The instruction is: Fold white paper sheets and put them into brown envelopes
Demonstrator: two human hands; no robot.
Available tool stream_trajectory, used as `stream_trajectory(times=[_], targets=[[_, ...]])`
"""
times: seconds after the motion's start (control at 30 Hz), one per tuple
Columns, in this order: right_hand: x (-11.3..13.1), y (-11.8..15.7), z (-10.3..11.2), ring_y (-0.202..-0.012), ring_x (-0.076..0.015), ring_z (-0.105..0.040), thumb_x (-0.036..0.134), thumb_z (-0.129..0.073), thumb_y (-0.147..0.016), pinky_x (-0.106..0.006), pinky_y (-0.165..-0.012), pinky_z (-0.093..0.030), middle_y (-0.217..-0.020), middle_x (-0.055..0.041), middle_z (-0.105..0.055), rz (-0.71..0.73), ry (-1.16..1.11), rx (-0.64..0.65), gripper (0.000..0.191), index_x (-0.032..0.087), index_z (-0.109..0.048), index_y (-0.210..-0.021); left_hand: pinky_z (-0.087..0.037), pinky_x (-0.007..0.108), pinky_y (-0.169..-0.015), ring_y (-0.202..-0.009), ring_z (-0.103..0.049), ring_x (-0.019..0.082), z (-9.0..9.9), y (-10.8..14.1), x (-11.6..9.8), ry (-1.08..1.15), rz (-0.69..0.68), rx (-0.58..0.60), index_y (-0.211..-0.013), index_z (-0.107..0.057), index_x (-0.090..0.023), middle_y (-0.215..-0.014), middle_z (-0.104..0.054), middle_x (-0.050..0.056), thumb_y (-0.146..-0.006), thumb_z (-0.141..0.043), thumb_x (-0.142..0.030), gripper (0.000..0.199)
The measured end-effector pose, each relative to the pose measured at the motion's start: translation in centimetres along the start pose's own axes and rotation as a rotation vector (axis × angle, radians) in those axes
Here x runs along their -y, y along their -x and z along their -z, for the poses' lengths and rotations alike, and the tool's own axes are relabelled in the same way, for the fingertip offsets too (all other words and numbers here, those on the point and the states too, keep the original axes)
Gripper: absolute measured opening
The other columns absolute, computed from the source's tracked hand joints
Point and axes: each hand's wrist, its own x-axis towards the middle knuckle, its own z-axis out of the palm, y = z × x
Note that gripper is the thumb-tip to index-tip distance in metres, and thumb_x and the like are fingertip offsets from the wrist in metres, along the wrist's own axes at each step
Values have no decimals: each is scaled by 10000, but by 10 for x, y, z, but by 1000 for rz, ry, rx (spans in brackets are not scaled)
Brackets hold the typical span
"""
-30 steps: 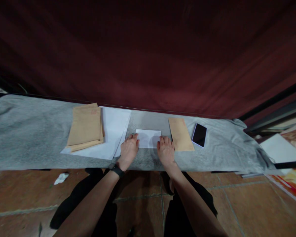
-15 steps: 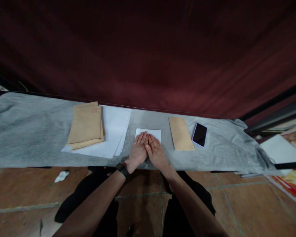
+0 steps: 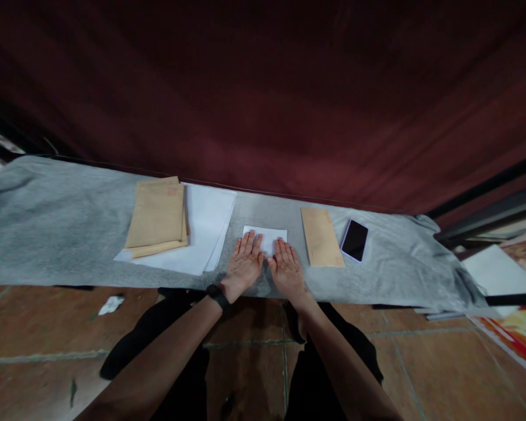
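A small folded white paper (image 3: 268, 235) lies on the grey cloth in front of me. My left hand (image 3: 245, 261) rests flat on its left part, fingers stretched out and slightly spread. On its right part lies my right hand (image 3: 286, 268), also flat, with its fingers extended. A gap between the two hands shows the middle of the paper. Right of my right hand is a single brown envelope (image 3: 322, 237). To the left, several brown envelopes (image 3: 155, 215) are stacked on larger white sheets (image 3: 206, 225).
A phone (image 3: 355, 240) lies right of the single envelope on the grey cloth (image 3: 70, 228). Behind the cloth hangs a dark red curtain (image 3: 263, 117). A crumpled white tissue (image 3: 111, 304) is on the tiled floor.
My hands were side by side and touching at the middle of the small paper; they have slid apart to left and right, uncovering its middle. The view has shifted slightly.
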Motion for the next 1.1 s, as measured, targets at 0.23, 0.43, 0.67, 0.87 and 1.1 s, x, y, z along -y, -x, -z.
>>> stream_trajectory(times=[0.23,0.43,0.67,0.87,1.1], targets=[[-2,-2,3,-1490,-280,-323,376,-339,-1053,-466,-1216,-267,-1602,-177,-334,-49,20,22,595,55,-318,-1554,-147,481,-1250,-1541,-175,274,4,1,4,-51,75,47,-1566,-294,-100,-1653,-211,160,-1002,-336,-309,603],[-2,-2,5,-1486,-283,-329,394,-358,-1042,-467,-1209,-273,-1597,-188,-341,-62,25,55,614,53,-322,-1552,-102,531,-1250,-1540,-175,289,8,0,1,-59,48,49,-1560,-296,-71,-1638,-235,184,-993,-320,-297,611],[-1,-26,24,-1443,-293,-404,337,-309,-1053,-489,-1212,-245,-1506,-202,-488,-76,31,149,522,45,-512,-1435,-47,479,-1262,-1540,-173,273,13,-2,-1,-74,5,68,-1540,-309,-7,-1624,-285,185,-990,-293,-267,609],[21,-48,23,-1480,-243,-349,356,-224,-1069,-439,-1219,-261,-1559,-176,-426,-31,-132,129,561,57,-426,-1499,-23,498,-1261,-1544,-157,284,10,-9,-4,-126,-14,135,-1533,-348,-23,-1613,-322,179,-948,-324,-204,613],[25,-43,-2,-1506,-187,-289,361,-204,-1076,-415,-1249,-208,-1590,-122,-383,32,-159,159,558,93,-375,-1535,-14,487,-1275,-1549,-145,261,6,-16,-4,-111,-96,147,-1551,-331,-62,-1608,-356,140,-858,-370,-104,695]])
